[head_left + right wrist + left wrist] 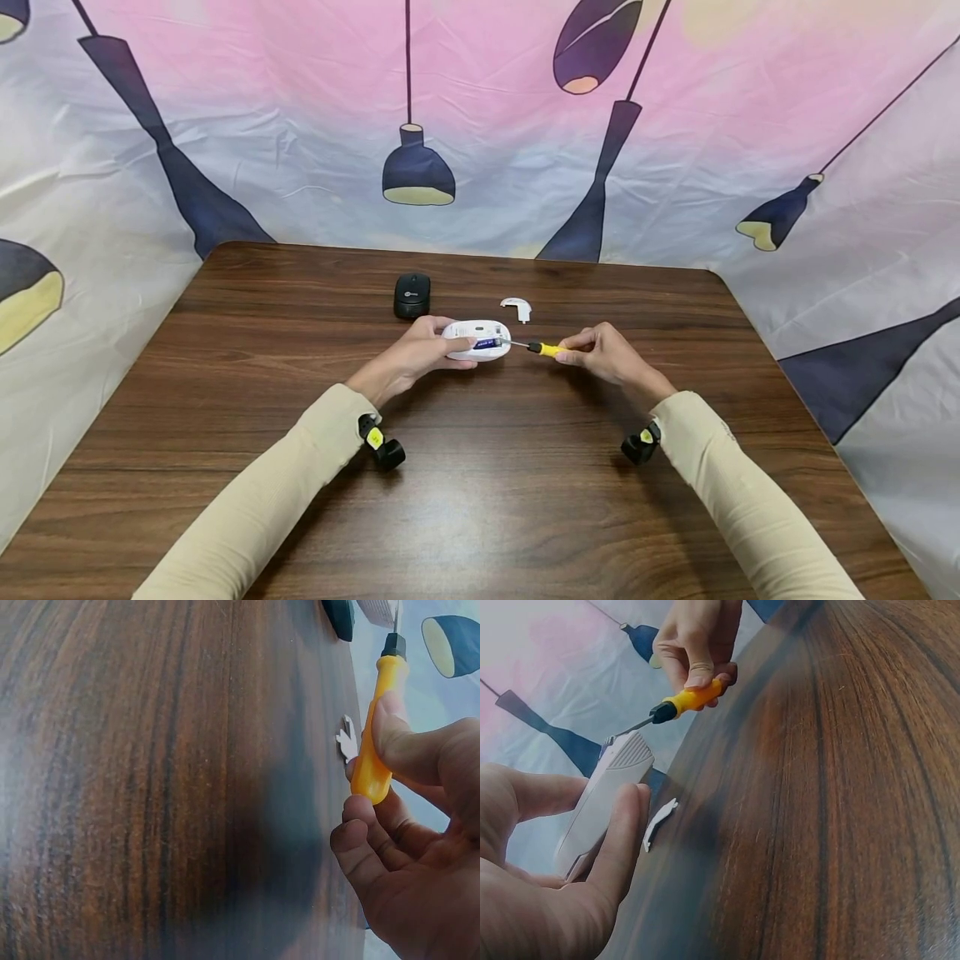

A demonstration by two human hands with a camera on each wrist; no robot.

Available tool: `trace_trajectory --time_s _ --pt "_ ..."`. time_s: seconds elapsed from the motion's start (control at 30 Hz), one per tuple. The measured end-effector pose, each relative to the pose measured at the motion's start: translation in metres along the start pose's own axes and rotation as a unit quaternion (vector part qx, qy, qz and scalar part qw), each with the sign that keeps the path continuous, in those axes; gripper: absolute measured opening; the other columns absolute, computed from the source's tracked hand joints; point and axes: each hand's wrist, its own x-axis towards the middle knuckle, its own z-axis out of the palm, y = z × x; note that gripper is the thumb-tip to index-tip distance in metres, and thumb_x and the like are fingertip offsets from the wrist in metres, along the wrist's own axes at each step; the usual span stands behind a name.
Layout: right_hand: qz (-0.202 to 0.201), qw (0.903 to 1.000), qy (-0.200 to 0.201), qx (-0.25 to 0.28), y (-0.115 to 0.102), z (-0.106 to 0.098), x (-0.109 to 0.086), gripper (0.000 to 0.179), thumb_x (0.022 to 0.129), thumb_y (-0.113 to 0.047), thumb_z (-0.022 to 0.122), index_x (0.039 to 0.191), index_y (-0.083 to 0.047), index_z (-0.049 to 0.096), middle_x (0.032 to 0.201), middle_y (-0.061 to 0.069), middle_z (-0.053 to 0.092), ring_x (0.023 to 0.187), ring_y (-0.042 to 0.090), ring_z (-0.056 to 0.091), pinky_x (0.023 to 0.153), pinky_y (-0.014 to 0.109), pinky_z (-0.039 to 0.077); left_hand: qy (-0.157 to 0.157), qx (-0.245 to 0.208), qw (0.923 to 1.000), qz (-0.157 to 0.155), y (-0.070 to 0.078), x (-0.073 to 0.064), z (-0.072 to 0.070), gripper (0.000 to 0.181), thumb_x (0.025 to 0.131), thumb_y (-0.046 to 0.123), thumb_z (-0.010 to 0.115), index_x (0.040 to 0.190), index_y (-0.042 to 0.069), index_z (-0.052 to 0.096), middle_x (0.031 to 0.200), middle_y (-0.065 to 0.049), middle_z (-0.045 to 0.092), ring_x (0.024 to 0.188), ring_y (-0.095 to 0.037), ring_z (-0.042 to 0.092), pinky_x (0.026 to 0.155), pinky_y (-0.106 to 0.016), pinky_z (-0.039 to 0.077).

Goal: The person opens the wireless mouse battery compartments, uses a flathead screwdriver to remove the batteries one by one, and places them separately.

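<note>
My left hand (411, 354) grips a white computer mouse (480, 328) by its left end, underside up, thumb lying over the near edge. A blue battery (487, 343) lies in the mouse's open compartment. My right hand (609, 360) pinches the yellow handle of a screwdriver (551, 350), and its thin metal tip meets the compartment at the battery's right end. In the left wrist view, the screwdriver (694, 697) reaches the top end of the tilted mouse (604, 799). The right wrist view shows thumb and fingers round the yellow screwdriver handle (379, 735).
Behind the mouse, a white battery cover (517, 307) lies on the brown wooden table (480, 500). A black computer mouse (412, 295) stands to its left, near the far edge. A patterned cloth (315, 125) hangs behind the table.
</note>
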Motion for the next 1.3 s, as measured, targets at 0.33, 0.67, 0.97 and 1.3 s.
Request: trace_trajectory --time_s 0.33,0.67,0.97,1.3 --pt "0.023 0.9986 -0.01 0.047 0.003 0.003 0.0 0.017 0.091 -0.01 0.077 0.103 0.002 0.079 0.083 0.008 0.066 0.065 0.018 0.05 0.051 0.02 0.043 -0.008 -0.011 0.9999 0.001 -0.002 0.002 0.0 0.049 0.097 -0.007 0.059 0.14 -0.018 0.038 0.131 -0.032 0.049 0.1 -0.027 0.065 0.089 -0.034 0.061" --pt "0.057 0.9945 -0.022 0.085 0.005 0.005 -0.001 0.022 0.093 -0.012 0.076 0.108 0.004 0.077 0.084 0.008 0.064 0.068 0.02 0.052 0.053 0.025 0.049 -0.016 -0.021 0.9996 -0.005 0.001 0.0 0.001 0.048 0.097 -0.008 0.058 0.14 -0.018 0.039 0.131 -0.032 0.049 0.101 -0.028 0.064 0.089 -0.034 0.061" --pt "0.056 0.9938 -0.025 0.093 0.006 0.005 -0.002 0.02 0.093 -0.011 0.076 0.106 0.004 0.077 0.084 0.007 0.065 0.067 0.019 0.052 0.052 0.025 0.048 -0.019 -0.019 0.9996 -0.012 0.003 0.0 0.001 0.048 0.098 -0.006 0.058 0.141 -0.015 0.039 0.132 -0.032 0.048 0.103 -0.03 0.063 0.089 -0.033 0.061" --pt "0.017 0.9994 -0.026 0.016 0.0 -0.012 -0.004 0.014 0.094 -0.018 0.075 0.099 -0.005 0.079 0.09 0.007 0.072 0.071 0.019 0.049 0.058 0.023 0.042 0.002 -0.022 0.9997 -0.012 0.003 0.001 0.001 0.055 0.098 -0.006 0.058 0.147 -0.012 0.033 0.139 -0.03 0.044 0.114 -0.034 0.058 0.091 -0.034 0.06"
